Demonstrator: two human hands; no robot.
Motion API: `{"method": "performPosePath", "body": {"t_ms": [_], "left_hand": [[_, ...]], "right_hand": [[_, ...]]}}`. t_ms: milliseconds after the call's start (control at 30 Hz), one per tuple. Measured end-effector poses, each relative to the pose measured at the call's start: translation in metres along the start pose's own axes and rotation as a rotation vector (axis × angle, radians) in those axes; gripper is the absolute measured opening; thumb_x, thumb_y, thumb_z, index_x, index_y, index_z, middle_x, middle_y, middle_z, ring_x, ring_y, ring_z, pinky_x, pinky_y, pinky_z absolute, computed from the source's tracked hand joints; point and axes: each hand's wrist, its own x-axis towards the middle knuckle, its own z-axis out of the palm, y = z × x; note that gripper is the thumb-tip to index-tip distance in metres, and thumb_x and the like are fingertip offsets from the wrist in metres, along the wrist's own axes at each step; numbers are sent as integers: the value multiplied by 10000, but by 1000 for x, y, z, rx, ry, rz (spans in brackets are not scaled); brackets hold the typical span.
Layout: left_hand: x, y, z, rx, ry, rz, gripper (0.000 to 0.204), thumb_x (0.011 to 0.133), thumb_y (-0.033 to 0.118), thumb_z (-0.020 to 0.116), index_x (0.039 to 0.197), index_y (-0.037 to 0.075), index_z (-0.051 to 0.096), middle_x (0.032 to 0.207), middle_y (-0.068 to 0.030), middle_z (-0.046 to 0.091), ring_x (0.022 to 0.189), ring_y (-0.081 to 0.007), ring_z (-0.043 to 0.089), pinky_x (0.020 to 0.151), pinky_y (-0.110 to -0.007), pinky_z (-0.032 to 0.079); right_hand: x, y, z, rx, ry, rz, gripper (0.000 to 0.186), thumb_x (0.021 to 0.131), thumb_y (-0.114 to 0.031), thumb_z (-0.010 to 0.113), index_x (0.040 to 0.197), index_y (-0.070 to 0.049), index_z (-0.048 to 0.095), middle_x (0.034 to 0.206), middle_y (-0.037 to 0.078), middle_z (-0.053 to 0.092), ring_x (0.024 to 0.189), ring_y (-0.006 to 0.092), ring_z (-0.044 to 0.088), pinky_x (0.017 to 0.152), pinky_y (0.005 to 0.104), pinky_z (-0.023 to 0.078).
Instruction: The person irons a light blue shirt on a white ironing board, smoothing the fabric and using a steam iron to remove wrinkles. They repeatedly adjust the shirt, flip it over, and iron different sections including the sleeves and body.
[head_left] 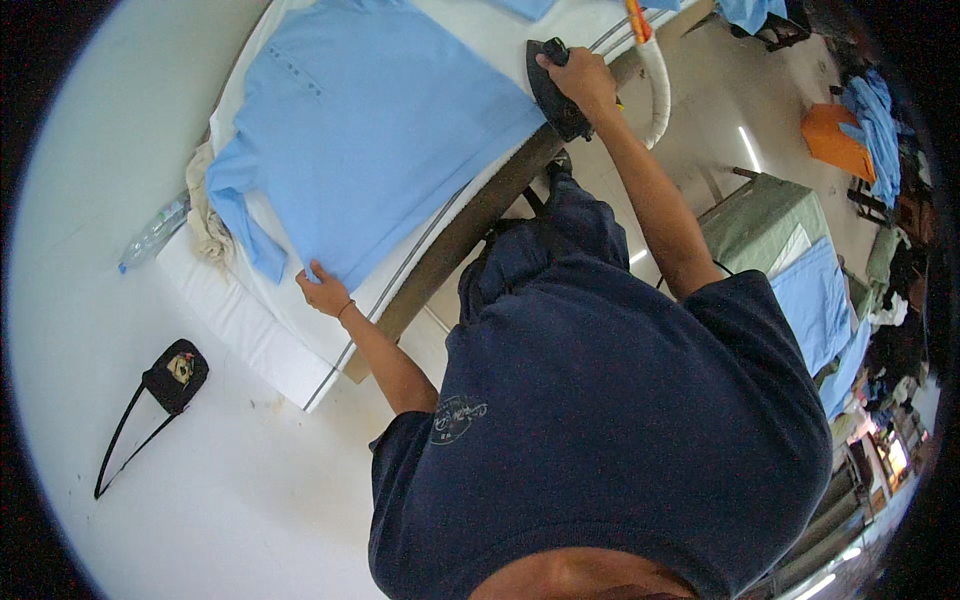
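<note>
A light blue long-sleeved shirt [380, 130] lies spread over the white-covered ironing table [270, 340], its hem toward me and its button placket at the far left. My right hand [583, 78] is wrapped round the handle of a dark iron [547, 97], which rests by the right end of the hem at the table's near edge. At the left end of the hem, my left hand [325, 291] is closed on the shirt's corner, thumb on top. The fingers beneath are partly hidden.
A white-wrapped hose [656, 90] hangs down beside the iron. Left of the table lie a clear plastic bottle [155, 235] and a crumpled beige cloth [205, 215]. A black bag [178, 375] hangs on the white wall. At right stand a green-covered table [765, 215] with blue garments and an orange bin [838, 140].
</note>
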Motion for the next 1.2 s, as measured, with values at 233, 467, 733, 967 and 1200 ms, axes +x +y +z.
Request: {"method": "performPosePath", "body": {"t_ms": [233,467,733,967,1200], "left_hand": [[-54,3,-37,21,29,-160,438,921,404,711,1044,-5,613,907,-244,685,816,-406,652,726,-483,492],[-191,-12,-85,64,-19,-385,464,927,444,677,974,-17,694,903,-259,708,842,-435,671,781,-491,512],[-400,-104,-61,216,-672,-948,700,879,611,637,1232,7,623,1207,-253,659,1133,-402,622,1045,-507,434],[-288,-144,-29,23,81,-559,426,996,212,570,1333,-40,499,1263,-291,517,1206,-466,486,1023,-550,401],[-88,-134,-52,-309,70,-102,368,993,177,586,1299,-21,538,1316,-268,533,1217,-424,499,1023,-506,416]], "right_hand": [[72,-19,-12,20,-140,-136,740,836,-677,639,1045,30,703,1042,309,690,1002,466,682,881,543,547],[190,-1,2,-65,-313,-568,877,793,-753,638,1091,71,676,1003,315,693,977,436,693,861,511,542],[191,-60,17,-522,-109,-489,833,819,-523,775,1398,-2,482,1248,263,606,1153,369,604,965,466,502],[17,-199,107,-1,-342,-1175,775,877,-473,746,1452,-43,455,1439,215,483,1389,380,411,1119,486,387],[-136,-263,203,-155,-1177,-1181,321,866,-346,727,896,-27,745,917,142,743,867,236,703,818,418,555]]}}
